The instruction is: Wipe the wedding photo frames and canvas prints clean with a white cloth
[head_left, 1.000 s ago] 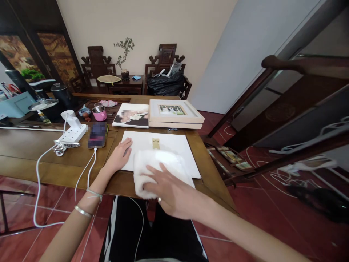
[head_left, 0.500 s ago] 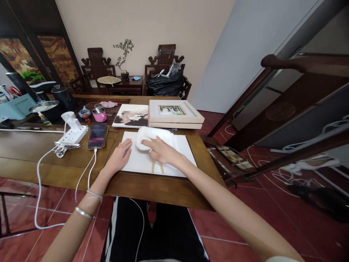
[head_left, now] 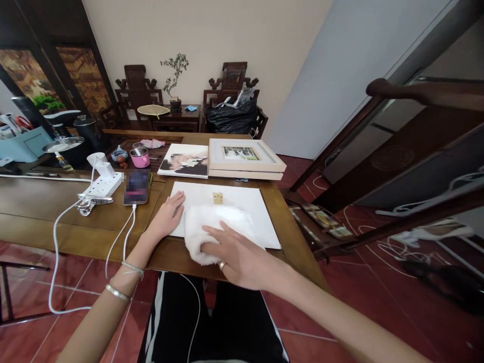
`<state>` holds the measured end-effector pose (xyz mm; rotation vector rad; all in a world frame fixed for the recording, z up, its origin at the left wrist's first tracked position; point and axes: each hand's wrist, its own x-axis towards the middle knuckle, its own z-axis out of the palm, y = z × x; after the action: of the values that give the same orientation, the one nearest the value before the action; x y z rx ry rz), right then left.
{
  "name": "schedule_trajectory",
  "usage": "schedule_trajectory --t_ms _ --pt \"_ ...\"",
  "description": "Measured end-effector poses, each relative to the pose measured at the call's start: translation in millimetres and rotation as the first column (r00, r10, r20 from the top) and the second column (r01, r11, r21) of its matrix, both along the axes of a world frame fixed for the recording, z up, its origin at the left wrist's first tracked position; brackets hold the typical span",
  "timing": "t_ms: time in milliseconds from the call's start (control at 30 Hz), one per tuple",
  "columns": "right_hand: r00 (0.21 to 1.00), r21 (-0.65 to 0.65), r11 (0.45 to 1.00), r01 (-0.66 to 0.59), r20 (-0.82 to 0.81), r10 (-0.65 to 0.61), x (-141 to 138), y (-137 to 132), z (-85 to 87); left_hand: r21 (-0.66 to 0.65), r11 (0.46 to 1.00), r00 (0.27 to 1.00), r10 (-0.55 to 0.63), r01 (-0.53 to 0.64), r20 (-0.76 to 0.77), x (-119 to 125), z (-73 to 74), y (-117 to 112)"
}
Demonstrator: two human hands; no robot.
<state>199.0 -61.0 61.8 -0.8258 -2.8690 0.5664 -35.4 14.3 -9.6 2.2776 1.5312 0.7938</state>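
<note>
A white rectangular board (head_left: 242,194) lies flat on the wooden table, with a small tan piece (head_left: 218,197) showing near its far middle. Across the board's near edge, my right hand (head_left: 234,252) is closed on a fluffy white cloth (head_left: 200,227), which covers the board's near part. A ring is on one finger of that hand. My left hand (head_left: 169,214) rests on the board's left edge, fingers stretched out and holding nothing.
Behind the board are a framed picture (head_left: 245,156) and a photo panel (head_left: 183,160). A charging phone (head_left: 137,186), a power strip (head_left: 102,185), a metal clip (head_left: 91,202) and a pink cup (head_left: 139,157) stand to the left. White cables run over the table's front edge.
My right hand has pulled the white cloth toward me, from the board's far side to its near edge, uncovering the top of the tan piece. My left hand stays in place.
</note>
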Motion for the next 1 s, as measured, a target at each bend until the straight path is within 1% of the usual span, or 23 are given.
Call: schedule_trajectory --t_ms 67,133,267,333,400,433,500,600,700,800,867,900,933,1000 --pt "0.999 0.028 0.999 0.036 -0.009 -0.036 2 15 -4.9 -0.001 1.0 1.0 0.003 -0.003 -0.004 0 0.0 0" --pt "0.997 0.06 0.995 0.082 -0.017 -0.082 2 36 -11.6 -0.006 1.0 1.0 0.004 -0.004 -0.005 0 0.2 0" --pt "0.974 0.064 0.972 0.227 -0.036 -0.225 -12 76 -19.3 -0.008 1.0 1.0 0.007 -0.007 0.019 1 2.2 0" --pt "0.953 0.058 0.952 0.302 -0.024 -0.301 -23 87 -19.4 -0.021 0.999 0.998 0.031 -0.03 0.052 1 4.0 0" --pt "0.944 0.063 0.942 0.329 -0.005 -0.33 -37 91 -18.8 -0.049 0.997 0.992 0.058 -0.052 0.116 2 6.1 -2" --pt "0.948 0.072 0.945 0.319 -0.002 -0.319 -43 90 -18.6 -0.064 0.996 0.985 0.067 -0.058 0.158 2 7.1 -3" --pt "0.966 0.094 0.962 0.256 -0.01 -0.256 -52 84 -18.4 -0.087 0.994 0.966 0.085 -0.065 0.244 2 9.0 -5" --pt "0.995 0.085 0.991 0.1 -0.027 -0.098 -54 68 -17.0 -0.083 0.993 0.938 0.108 -0.085 0.329 2 10.7 -6" --pt "0.998 0.008 0.998 -0.057 -0.041 0.057 -43 48 -11.2 -0.051 0.995 0.942 0.097 -0.085 0.321 3 10.9 -7" --pt "0.982 -0.073 0.982 -0.177 -0.081 0.171 -23 30 0.7 -0.057 0.996 0.965 0.077 -0.065 0.252 4 10.5 -7" --pt "0.977 -0.106 0.973 -0.204 -0.08 0.196 -10 21 9.7 -0.071 0.996 0.976 0.076 -0.062 0.205 5 10.1 -7" --pt "0.98 -0.116 0.974 -0.195 -0.058 0.189 -5 19 13.4 -0.075 0.995 0.981 0.075 -0.062 0.179 5 9.7 -7" --pt "0.986 -0.12 0.979 -0.167 -0.027 0.164 0 18 16.0 -0.076 0.995 0.986 0.07 -0.059 0.151 5 9.1 -6" --pt "0.997 -0.104 0.993 -0.058 0.035 0.062 6 23 16.7 -0.066 0.997 0.995 0.047 -0.041 0.091 5 7.2 -5"
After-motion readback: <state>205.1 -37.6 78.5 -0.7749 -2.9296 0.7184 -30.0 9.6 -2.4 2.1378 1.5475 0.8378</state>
